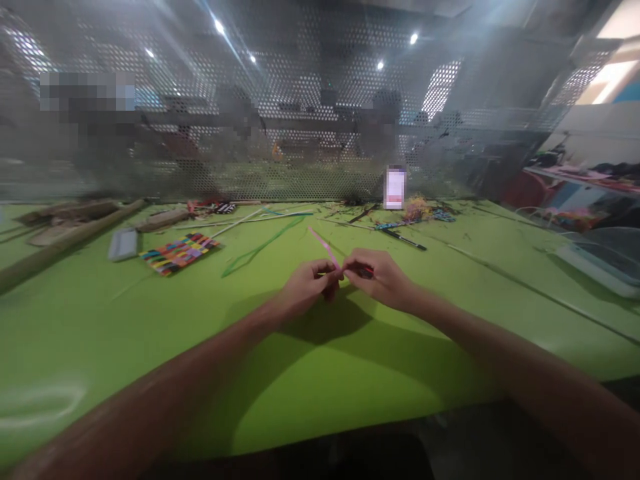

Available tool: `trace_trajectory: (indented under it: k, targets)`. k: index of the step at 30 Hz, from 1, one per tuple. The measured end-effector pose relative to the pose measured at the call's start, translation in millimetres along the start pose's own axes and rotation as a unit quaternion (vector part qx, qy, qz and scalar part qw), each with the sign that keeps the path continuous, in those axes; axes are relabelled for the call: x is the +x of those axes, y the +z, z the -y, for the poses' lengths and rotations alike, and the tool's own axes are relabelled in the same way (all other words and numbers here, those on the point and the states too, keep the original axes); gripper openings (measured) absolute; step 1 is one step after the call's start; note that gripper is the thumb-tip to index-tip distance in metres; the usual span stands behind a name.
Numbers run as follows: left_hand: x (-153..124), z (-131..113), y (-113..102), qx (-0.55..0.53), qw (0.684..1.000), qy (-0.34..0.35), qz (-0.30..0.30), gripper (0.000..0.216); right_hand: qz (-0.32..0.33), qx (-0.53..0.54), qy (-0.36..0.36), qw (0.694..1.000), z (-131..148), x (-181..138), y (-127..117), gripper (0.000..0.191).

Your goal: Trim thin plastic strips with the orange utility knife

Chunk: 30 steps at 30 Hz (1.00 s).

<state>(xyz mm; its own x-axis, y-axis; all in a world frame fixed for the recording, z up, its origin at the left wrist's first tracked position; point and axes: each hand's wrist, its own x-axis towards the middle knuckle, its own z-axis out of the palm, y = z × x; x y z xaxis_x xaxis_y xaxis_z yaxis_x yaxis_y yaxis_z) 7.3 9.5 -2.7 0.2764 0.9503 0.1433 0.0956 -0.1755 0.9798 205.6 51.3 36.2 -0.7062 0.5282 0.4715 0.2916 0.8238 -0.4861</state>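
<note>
A thin pink strip [327, 248] rises away from my fingertips above the green table. My left hand [311, 285] pinches its lower end between thumb and fingers. The fingertips of my right hand [383, 275] meet my left at the same end and are also closed on the strip. Something small and red [369, 271] shows under my right fingers; its kind is hidden. To the left of my hands lie a bent green strip [260, 250] and a colourful woven mat [181, 253].
The green table [150, 373] ends at a perforated metal screen [320, 153]. Near it are a lit phone [395, 187], a black pen [404, 239] and a tangle of coloured scraps [419, 209]. Bamboo poles [70, 240] lie left; a clear plastic container [600, 263] stands right.
</note>
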Motion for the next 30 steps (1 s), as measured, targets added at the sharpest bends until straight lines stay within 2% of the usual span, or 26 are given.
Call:
trace_trajectory:
  k: [13, 24, 30]
  targets:
    - [-2.8, -7.4, 3.0, 0.047, 0.999, -0.002, 0.001, 0.034, 0.022, -0.034, -0.010, 0.999, -0.3, -0.2, -1.0, 0.012]
    - [-3.7, -9.6, 3.3, 0.038, 0.999, -0.003, 0.005, 0.035, 0.050, -0.037, 0.018, 0.998, -1.1, -0.6, -2.0, 0.010]
    - [-6.4, -13.6, 2.4, 0.050, 0.999, -0.018, 0.012, 0.031, 0.059, -0.112, -0.016, 0.992, -1.5, -3.2, 0.7, 0.008]
